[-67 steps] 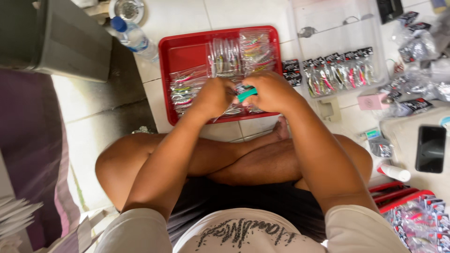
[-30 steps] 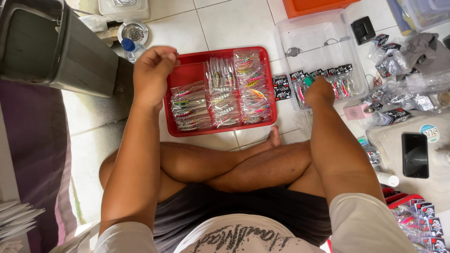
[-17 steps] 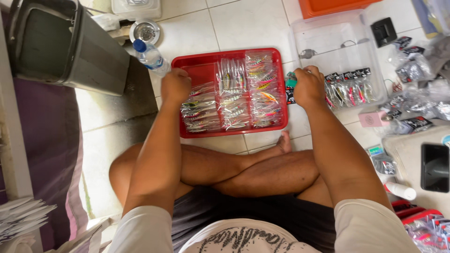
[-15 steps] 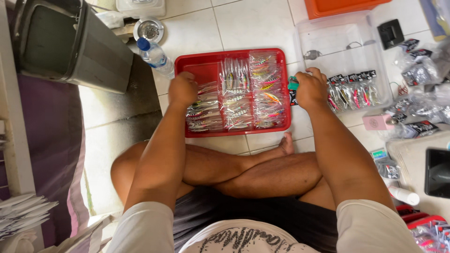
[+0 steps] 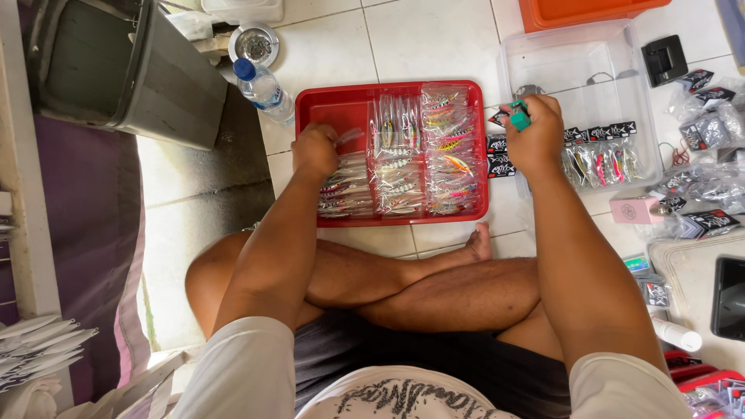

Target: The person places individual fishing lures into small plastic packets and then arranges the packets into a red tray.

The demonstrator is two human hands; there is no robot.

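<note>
A red tray (image 5: 341, 101) lies on the tiled floor in front of my crossed legs, filled with rows of clear packets of fishing lures (image 5: 423, 155). My left hand (image 5: 317, 149) rests over the tray's left column and pinches a clear packet there. My right hand (image 5: 535, 133) hovers just past the tray's right edge, fingers closed on a small green tool (image 5: 520, 118).
A clear plastic box (image 5: 590, 101) with more packaged lures sits right of the tray. A grey bin (image 5: 147, 77), a water bottle (image 5: 260, 87) and a floor drain (image 5: 257, 45) are at upper left. An orange bin (image 5: 582, 11), loose packets and a dark phone (image 5: 729, 299) lie right.
My left hand came down from the tray's far left corner onto the left column of packets. My right hand stayed at the tray's right edge with the green tool.
</note>
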